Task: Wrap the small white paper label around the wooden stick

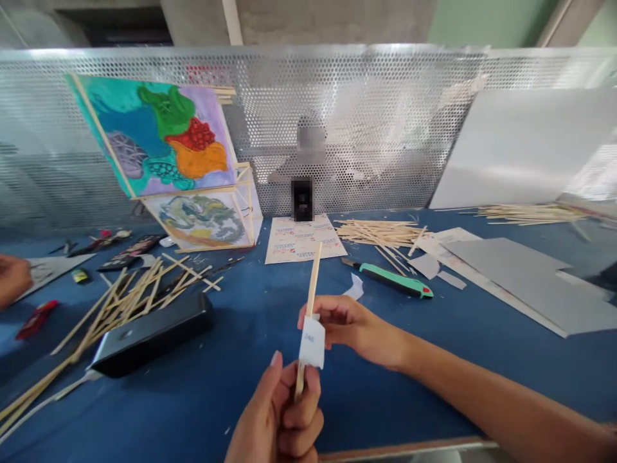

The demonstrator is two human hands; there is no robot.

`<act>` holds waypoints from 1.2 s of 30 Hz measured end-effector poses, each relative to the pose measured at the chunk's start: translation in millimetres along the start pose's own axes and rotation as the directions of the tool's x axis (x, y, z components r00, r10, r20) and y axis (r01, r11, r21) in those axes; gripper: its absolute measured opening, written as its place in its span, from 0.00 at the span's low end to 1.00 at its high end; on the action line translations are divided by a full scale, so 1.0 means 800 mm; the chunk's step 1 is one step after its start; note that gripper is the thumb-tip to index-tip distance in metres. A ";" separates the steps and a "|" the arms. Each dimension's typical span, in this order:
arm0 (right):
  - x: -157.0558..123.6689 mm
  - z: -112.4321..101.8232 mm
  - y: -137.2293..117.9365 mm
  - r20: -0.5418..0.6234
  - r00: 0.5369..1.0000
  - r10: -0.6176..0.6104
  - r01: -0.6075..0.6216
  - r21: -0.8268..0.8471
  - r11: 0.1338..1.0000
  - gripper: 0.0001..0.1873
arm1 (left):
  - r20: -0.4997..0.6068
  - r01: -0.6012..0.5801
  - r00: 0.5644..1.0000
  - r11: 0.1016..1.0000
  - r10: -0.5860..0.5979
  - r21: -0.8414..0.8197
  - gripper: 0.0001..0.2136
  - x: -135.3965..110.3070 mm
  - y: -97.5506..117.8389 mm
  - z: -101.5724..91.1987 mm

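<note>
1. Nearest to me, left hand [282,418] grips the lower end of a thin wooden stick [311,302].
2. Right hand [347,325] pinches a small paper tag [312,342] against that stick, above the blue worktop [385,379].

An art or craft workshop: a blue table [231,321] strewn with thin wooden sticks [380,233], a utility knife [393,280], grey card sheets [506,270], and painted panels [154,135] against a perforated metal screen [385,116].
</note>
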State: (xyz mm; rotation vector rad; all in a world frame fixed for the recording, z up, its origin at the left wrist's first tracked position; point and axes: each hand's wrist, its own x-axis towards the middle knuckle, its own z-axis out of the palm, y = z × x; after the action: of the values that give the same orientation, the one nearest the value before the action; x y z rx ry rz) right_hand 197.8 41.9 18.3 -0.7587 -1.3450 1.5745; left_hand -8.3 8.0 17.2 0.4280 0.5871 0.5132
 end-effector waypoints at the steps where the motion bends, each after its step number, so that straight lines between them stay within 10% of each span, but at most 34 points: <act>1: -0.002 0.002 -0.001 0.007 1.000 -0.004 0.004 0.003 1.000 0.10 | -0.009 -0.018 1.000 0.999 0.019 0.035 0.25 0.002 -0.002 -0.001; 9: -0.007 0.015 -0.002 -0.001 0.999 -0.038 0.038 -0.073 0.997 0.24 | -0.151 -0.232 0.939 0.893 0.310 0.385 0.27 0.017 -0.007 0.021; 17: 0.007 0.002 -0.003 -0.242 0.958 -0.152 0.084 -0.270 0.959 0.25 | -0.158 -0.273 0.922 0.882 0.354 0.384 0.31 0.017 -0.009 0.015; 21: 0.012 0.000 0.000 -0.146 0.986 -0.085 0.035 -0.317 0.948 0.26 | -0.156 -0.293 0.913 0.874 0.376 0.389 0.32 0.022 -0.013 0.009; 26: 0.018 -0.006 -0.008 -0.329 0.931 -0.162 0.055 -0.311 0.949 0.27 | -0.151 -0.277 0.922 0.879 0.357 0.389 0.32 0.022 -0.017 0.005; 31: 0.012 -0.008 -0.011 -0.135 0.991 -0.005 -0.041 -0.338 0.940 0.26 | -0.119 -0.275 0.930 0.875 0.347 0.399 0.32 0.021 -0.015 0.001; 36: 0.018 -0.023 -0.012 -0.299 0.949 -0.099 -0.012 -0.349 0.937 0.26 | -0.101 -0.208 0.958 0.890 0.270 0.405 0.32 0.021 -0.010 0.000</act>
State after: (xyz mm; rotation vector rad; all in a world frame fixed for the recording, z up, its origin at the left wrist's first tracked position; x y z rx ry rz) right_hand 210.6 62.6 24.8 -1.1342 -1.4037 1.1313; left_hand 6.3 11.6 6.1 0.8559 0.7976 0.6721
